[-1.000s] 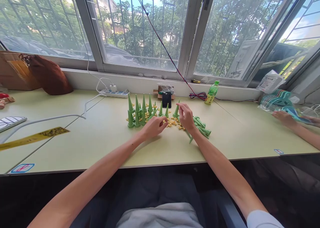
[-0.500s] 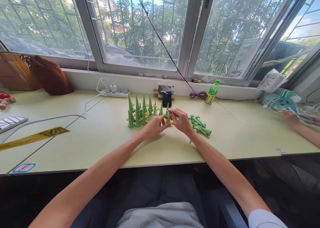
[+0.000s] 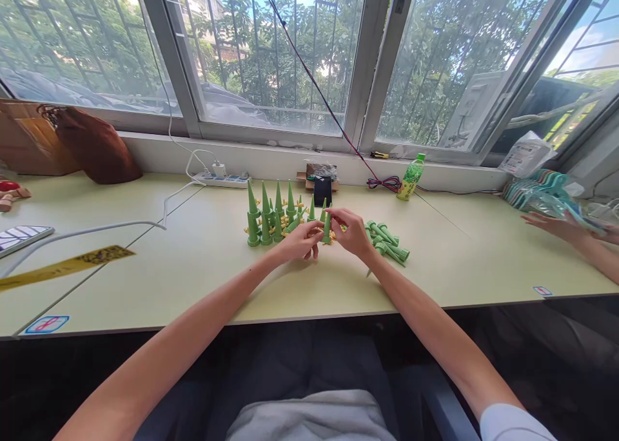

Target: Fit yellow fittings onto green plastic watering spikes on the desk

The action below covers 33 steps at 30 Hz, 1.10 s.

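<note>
Cone (image 3: 327, 230) stands upright, tapering green, right hand (image 3: 352, 233) pinching its tip, left hand (image 3: 300, 240) half-open.

Pale sleeve (image 3: 513, 423), grey top (image 3: 309, 416), dark trousers (image 3: 300, 357)

I counted at least seven upright green cones (image 3: 253, 229) to the left, one green cone (image 3: 327, 229) between my left hand (image 3: 300, 241) and right hand (image 3: 352, 233), one bottle (image 3: 411, 178) far right, one power strip (image 3: 225, 181) far left, and two labels (image 3: 47, 325) near. The right-hand green pile (image 3: 388, 241) overlapped too much to count.
</note>
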Each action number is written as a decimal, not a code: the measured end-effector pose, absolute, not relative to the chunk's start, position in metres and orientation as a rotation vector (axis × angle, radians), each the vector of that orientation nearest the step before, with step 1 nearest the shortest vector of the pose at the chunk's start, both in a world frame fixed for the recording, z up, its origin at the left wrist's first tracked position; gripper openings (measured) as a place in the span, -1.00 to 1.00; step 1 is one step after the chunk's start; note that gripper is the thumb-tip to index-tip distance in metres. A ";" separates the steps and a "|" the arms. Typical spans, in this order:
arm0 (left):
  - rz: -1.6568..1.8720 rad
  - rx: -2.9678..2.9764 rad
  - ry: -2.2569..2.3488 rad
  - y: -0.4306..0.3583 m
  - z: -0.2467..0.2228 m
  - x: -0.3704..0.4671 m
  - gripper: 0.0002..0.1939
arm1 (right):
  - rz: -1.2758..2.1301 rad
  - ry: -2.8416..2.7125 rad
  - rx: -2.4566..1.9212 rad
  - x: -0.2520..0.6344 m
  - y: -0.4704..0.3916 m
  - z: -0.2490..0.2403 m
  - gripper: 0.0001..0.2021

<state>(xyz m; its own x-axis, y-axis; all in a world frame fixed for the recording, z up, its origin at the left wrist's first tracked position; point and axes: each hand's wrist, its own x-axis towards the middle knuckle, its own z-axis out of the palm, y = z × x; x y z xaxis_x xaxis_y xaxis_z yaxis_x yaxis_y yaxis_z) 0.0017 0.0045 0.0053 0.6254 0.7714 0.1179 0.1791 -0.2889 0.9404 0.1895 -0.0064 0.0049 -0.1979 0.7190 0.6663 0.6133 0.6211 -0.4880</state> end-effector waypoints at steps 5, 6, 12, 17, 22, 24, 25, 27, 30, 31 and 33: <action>0.646 1.809 0.751 0.000 0.011 0.002 -0.54 | 0.131 -1.854 -0.954 0.189 -0.004 0.004 -0.67; 0.647 1.817 0.748 -0.002 0.013 0.002 -0.52 | 0.132 -1.836 -0.919 0.188 -0.003 0.003 -0.69; 0.629 1.913 0.823 -0.007 0.020 0.002 -0.49 | 0.118 -1.812 -0.840 0.189 0.001 0.000 -0.72; 0.670 1.959 0.850 -0.007 0.019 0.000 -0.61 | 0.132 -1.823 -0.847 0.188 -0.002 0.002 -0.73; 0.731 1.764 0.792 -0.001 0.013 0.002 -0.65 | 0.188 -1.732 -0.933 0.189 -0.003 0.004 -0.63; 0.785 1.695 0.809 0.001 0.010 0.003 -0.62 | 0.151 -1.708 -0.979 0.191 0.000 0.002 -0.66; 0.802 1.678 0.815 0.002 0.009 0.004 -0.61 | 0.121 -1.715 -0.997 0.192 0.002 0.001 -0.70; 0.837 1.678 0.825 0.004 0.007 0.004 -0.61 | 0.068 -1.773 -1.025 0.195 0.007 -0.002 -0.78; 0.909 1.737 0.854 0.004 0.007 0.004 -0.64 | 0.066 -1.931 -1.081 0.198 0.012 -0.008 -0.81; 0.934 1.759 0.874 0.004 0.007 0.004 -0.65 | 0.075 -1.985 -1.102 0.198 0.013 -0.009 -0.82; 0.975 1.789 0.913 0.005 0.007 0.004 -0.66 | 0.093 -2.078 -1.145 0.198 0.013 -0.011 -0.84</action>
<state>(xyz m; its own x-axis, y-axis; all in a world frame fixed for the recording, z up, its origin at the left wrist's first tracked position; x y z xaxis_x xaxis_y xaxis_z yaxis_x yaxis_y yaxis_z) 0.0039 0.0046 0.0065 0.4222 0.8734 0.2427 0.1842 -0.3448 0.9204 0.1980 0.0128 -0.0106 -0.3199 0.7527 0.5755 0.6985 0.5977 -0.3935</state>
